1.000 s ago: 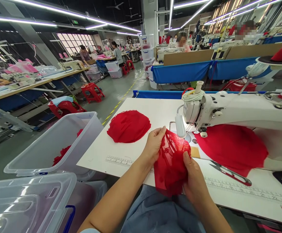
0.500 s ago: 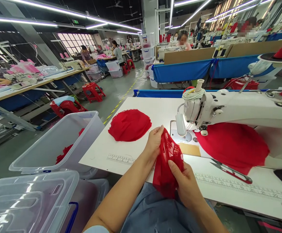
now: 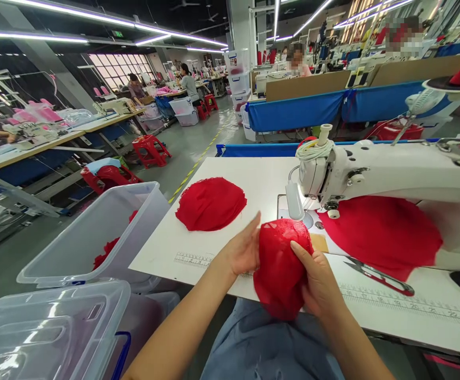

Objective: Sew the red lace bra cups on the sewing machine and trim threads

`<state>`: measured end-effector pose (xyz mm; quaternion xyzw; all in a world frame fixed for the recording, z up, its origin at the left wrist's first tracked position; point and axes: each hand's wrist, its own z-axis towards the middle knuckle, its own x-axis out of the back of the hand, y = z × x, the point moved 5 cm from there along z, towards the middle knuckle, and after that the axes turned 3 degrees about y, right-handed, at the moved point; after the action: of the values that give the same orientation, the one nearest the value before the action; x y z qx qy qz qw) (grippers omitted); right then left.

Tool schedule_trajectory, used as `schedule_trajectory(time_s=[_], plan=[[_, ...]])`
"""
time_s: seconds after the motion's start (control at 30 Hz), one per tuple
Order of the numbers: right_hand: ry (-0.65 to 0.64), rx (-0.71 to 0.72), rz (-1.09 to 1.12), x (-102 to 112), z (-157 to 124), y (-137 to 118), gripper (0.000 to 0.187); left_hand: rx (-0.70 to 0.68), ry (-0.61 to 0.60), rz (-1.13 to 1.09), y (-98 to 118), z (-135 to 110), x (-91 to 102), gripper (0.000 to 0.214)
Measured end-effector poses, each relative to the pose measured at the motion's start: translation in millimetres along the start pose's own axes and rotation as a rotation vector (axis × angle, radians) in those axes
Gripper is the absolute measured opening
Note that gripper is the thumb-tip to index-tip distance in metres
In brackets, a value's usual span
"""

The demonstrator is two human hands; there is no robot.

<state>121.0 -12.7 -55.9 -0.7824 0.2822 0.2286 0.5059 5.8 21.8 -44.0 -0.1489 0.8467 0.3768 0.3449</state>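
Observation:
A rounded piece of red lace fabric is held between both hands over the front edge of the white sewing table. My left hand supports its left side, fingers stretched up along it. My right hand grips its right side with the thumb pressed on top. The white sewing machine stands just behind, its needle area to the upper right of the fabric.
One pile of red lace pieces lies left on the table, another under the machine arm. Red-handled snips lie to the right. Clear plastic bins stand at my left. Other people work at distant tables.
The lace piece went from a narrow fold to a spread, rounded shape. My left hand dropped to its side; my right hand rose over its right edge.

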Motion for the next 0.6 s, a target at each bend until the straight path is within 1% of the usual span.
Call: schedule_trajectory(time_s=[0.07, 0.1, 0.17, 0.2, 0.27, 0.37, 0.43, 0.5, 0.57, 0.6], plan=[[0.011, -0.012, 0.007, -0.2, 1.0, -2.8, 0.039, -0.034, -0.121, 0.058, -8.7, -8.7, -0.7, 0.039], [0.021, -0.010, 0.006, 0.3, 1.3, -3.5, 0.039, -0.076, -0.151, 0.067, -12.4, -11.4, -1.1, 0.043], [0.045, 0.021, -0.009, 2.2, 2.1, -4.1, 0.040, -0.162, -0.171, 0.054, -19.8, -14.0, -4.6, 0.051], [0.050, 0.043, -0.032, 3.1, 2.5, -4.0, 0.040, -0.207, -0.160, 0.040, -22.9, -14.3, -7.6, 0.053], [0.040, 0.076, -0.108, 4.7, 3.5, -2.5, 0.037, -0.268, -0.107, 0.025, -28.1, -13.8, -15.3, 0.055], [0.021, 0.089, -0.205, 6.9, 4.3, 0.0, 0.035, -0.343, 0.042, 0.014, -28.5, -13.2, -23.7, 0.042], [0.022, 0.078, -0.204, 7.9, 3.9, -0.3, 0.036, -0.393, 0.155, 0.013, -24.3, -13.2, -23.9, 0.032], [0.024, 0.046, -0.171, 7.8, 2.8, -1.4, 0.037, -0.421, 0.241, 0.014, -19.8, -12.3, -20.7, 0.028], [0.025, 0.012, -0.130, 7.2, 1.8, -2.4, 0.038, -0.412, 0.273, 0.015, -17.3, -9.9, -17.2, 0.028], [0.024, 0.001, -0.115, 7.0, 1.5, -2.7, 0.038, -0.398, 0.268, 0.019, -17.0, -8.3, -16.2, 0.029]])
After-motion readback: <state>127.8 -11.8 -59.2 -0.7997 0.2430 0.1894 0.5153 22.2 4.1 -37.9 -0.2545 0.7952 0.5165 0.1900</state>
